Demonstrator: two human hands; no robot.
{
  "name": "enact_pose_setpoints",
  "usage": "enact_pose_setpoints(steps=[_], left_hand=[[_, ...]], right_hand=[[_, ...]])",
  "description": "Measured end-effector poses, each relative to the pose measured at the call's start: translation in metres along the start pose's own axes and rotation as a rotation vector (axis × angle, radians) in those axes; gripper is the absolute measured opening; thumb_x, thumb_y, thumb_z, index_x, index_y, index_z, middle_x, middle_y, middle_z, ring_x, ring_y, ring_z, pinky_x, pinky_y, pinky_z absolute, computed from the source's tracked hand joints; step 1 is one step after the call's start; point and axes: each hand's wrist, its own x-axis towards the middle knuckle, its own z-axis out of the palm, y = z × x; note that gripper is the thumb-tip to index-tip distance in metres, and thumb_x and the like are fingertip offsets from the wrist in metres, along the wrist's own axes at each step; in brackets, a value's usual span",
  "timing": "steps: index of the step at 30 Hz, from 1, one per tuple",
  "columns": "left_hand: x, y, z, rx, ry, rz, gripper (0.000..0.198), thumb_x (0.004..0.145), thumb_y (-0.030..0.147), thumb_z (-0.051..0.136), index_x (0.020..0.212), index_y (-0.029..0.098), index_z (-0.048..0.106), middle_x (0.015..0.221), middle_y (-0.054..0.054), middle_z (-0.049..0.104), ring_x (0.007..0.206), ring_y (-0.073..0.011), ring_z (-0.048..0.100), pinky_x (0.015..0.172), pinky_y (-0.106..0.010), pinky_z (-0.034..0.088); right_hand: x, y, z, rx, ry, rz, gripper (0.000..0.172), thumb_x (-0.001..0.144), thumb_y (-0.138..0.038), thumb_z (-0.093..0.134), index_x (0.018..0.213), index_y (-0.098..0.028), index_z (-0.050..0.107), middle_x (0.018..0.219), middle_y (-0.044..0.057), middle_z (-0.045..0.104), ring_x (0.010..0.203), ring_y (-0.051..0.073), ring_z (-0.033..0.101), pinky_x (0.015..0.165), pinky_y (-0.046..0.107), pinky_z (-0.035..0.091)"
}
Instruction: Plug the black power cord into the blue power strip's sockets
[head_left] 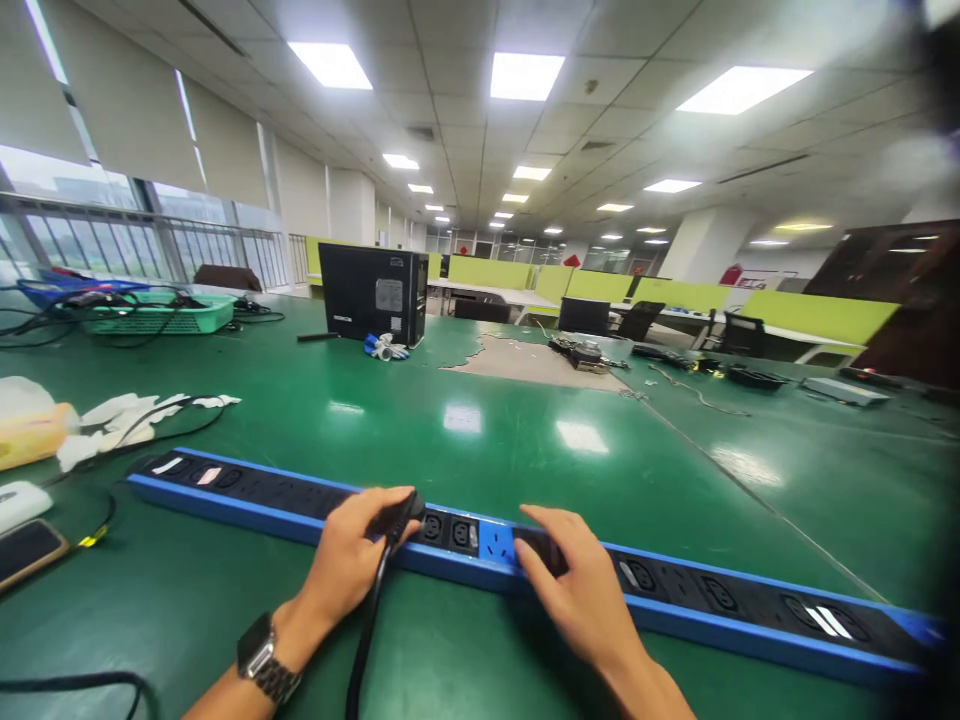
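Observation:
A long power strip [450, 568] with blue edges and a black socket face lies across the green table in front of me. My left hand [356, 550] is closed around a black plug [407, 507] at the strip's middle, left of two uncovered sockets. Its thick black cable [367, 640] runs down toward me. Whether the plug's pins sit in a socket is hidden. My right hand [574, 575] grips the strip just right of the blue socket [496, 543], thumb on the near side and index finger across the far edge. Its other fingers are mostly hidden.
A black computer case [373, 293] stands farther back, with blue-and-white gloves [386, 347] beside it. At left are a green basket [161, 316] with cables, white tissues [124, 420] and a phone [30, 555]. Loose electronic parts [589, 353] lie at back right.

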Motion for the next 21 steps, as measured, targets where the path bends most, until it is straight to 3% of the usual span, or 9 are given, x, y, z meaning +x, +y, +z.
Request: enact_pose_setpoints(steps=[4,7,10,15,21], left_hand=[[0.005,0.039,0.042,0.026,-0.085,0.042,0.025,0.078,0.029,0.069,0.102,0.024,0.066,0.093,-0.003,0.072,0.084,-0.0191,0.066,0.077,-0.032,0.052],[0.008,0.057,0.07,0.068,-0.154,0.029,0.045,0.071,0.019,0.07,0.114,0.026,0.06,0.092,-0.002,0.072,0.081,-0.0197,0.065,0.075,-0.033,0.052],[0.011,0.061,0.083,0.049,-0.228,0.054,0.061,0.069,0.015,0.07,0.126,0.026,0.051,0.097,-0.003,0.071,0.085,-0.0203,0.065,0.078,-0.034,0.052],[0.012,0.05,0.066,0.015,-0.376,0.178,0.069,0.072,0.026,0.073,0.135,0.029,0.044,0.111,-0.005,0.067,0.098,-0.0222,0.062,0.087,-0.036,0.049],[0.004,0.026,0.037,0.111,-0.328,0.181,0.05,0.078,0.029,0.069,0.126,0.027,0.053,0.107,-0.004,0.068,0.097,-0.0209,0.062,0.088,-0.036,0.049]], right_hand=[[-0.017,-0.005,-0.003,0.056,-0.056,-0.148,0.057,0.08,-0.035,0.064,0.133,-0.024,0.048,0.127,0.009,0.059,0.116,0.025,0.053,0.098,0.044,0.045],[-0.016,-0.012,0.003,0.127,-0.062,-0.23,0.077,0.077,-0.043,0.068,0.142,-0.022,0.035,0.129,0.011,0.057,0.116,0.025,0.053,0.098,0.042,0.046],[-0.012,-0.006,0.002,0.139,-0.051,-0.234,0.07,0.081,-0.044,0.065,0.141,-0.022,0.037,0.121,0.01,0.062,0.107,0.023,0.058,0.092,0.038,0.049],[-0.013,0.0,-0.009,0.062,-0.034,-0.165,0.03,0.088,-0.03,0.056,0.118,-0.023,0.058,0.106,0.007,0.068,0.094,0.02,0.061,0.082,0.035,0.049],[-0.01,-0.003,-0.004,-0.188,0.047,-0.016,0.029,0.089,-0.029,0.05,0.114,-0.019,0.061,0.094,0.009,0.069,0.085,0.022,0.061,0.076,0.035,0.047]])
